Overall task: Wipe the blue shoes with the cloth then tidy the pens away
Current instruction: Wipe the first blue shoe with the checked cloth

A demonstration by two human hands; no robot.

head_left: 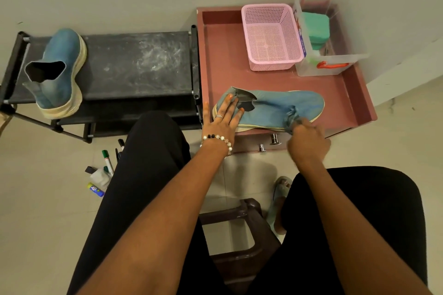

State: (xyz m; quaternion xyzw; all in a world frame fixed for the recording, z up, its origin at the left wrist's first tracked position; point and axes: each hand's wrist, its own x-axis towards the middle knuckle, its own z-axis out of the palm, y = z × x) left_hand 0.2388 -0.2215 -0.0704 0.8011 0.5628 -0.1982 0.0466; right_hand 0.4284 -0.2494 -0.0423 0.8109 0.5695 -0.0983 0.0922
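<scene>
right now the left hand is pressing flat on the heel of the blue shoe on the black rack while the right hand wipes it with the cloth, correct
Not quite. The left hand presses flat on the heel end of the blue shoe, and the right hand wipes it with the cloth, but that shoe lies on the reddish-brown tray-topped table, not the black rack. The head view shows it.
</scene>
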